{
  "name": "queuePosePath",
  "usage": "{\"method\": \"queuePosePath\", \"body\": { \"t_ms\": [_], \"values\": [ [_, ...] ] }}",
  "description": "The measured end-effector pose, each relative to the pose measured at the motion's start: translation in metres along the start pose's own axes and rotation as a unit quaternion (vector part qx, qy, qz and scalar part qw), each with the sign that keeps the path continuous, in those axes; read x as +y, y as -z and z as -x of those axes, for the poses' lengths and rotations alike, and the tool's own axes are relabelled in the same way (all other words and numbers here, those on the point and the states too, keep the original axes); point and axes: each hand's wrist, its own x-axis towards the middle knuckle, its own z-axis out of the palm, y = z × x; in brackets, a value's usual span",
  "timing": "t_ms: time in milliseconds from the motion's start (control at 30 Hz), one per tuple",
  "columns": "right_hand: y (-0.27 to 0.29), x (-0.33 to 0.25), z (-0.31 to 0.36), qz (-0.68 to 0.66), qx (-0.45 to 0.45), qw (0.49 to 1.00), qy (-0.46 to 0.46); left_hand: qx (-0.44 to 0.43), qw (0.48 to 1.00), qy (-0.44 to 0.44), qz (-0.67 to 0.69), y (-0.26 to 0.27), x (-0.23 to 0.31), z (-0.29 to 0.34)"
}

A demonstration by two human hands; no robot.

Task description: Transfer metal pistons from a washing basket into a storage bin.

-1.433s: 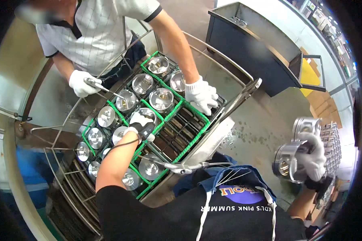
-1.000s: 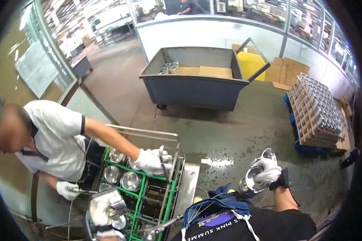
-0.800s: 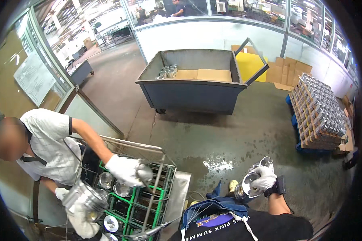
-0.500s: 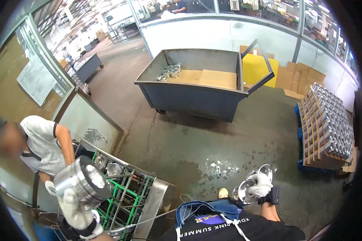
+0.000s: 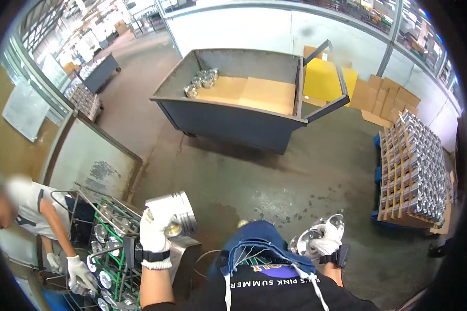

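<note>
My left hand, in a white knit glove, is closed on a shiny metal piston with grooves round one end. It holds the piston tilted beside the wire rack, whose green bars carry several more pistons. My right hand, also gloved, is off to the right, its fingers wrapped round shiny metal pistons. At least two seem to be in that grip; the glove hides part of them. A co-worker's gloved hand reaches low at the rack's left side.
Ahead stands a grey wheeled cart with cardboard and several pistons inside. To the right, a pallet stack holds rows of metal pistons. A yellow panel and flattened cardboard lean at the back wall.
My left hand has swung right, away from the co-worker, carrying the piston. The co-worker has bent down, hands lowered to the rack. My right hand keeps its pistons, and the view has shifted.
</note>
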Motion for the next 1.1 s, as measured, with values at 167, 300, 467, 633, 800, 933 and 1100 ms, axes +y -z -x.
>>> {"method": "queuePosePath", "body": {
  "t_ms": [167,300,467,633,800,933,1100],
  "values": [
    [0.013,-0.060,-0.050,-0.010,-0.016,0.995,-0.101,0.018,0.998,0.052,-0.010,0.002,-0.046,-0.080],
    [0.000,-0.084,-0.116,0.006,0.029,0.994,-0.101,0.039,0.998,0.056,0.014,0.019,-0.082,-0.150],
    [0.011,-0.162,-0.202,-0.035,0.047,0.995,-0.085,0.034,0.995,0.092,-0.004,0.011,-0.073,-0.240],
    [0.028,-0.263,-0.273,-0.108,0.084,0.989,-0.063,0.022,0.996,0.084,-0.024,-0.001,-0.063,-0.337],
    [0.033,-0.324,-0.371,-0.101,0.074,0.992,-0.020,0.000,0.991,0.118,-0.069,-0.035,-0.039,-0.438],
    [0.026,-0.371,-0.460,-0.066,0.069,0.995,0.006,-0.051,0.989,0.079,-0.110,-0.057,-0.033,-0.516],
    [-0.014,-0.406,-0.583,-0.038,0.024,0.997,0.061,-0.077,0.968,0.168,-0.171,-0.088,-0.018,-0.621]
  ]
}}
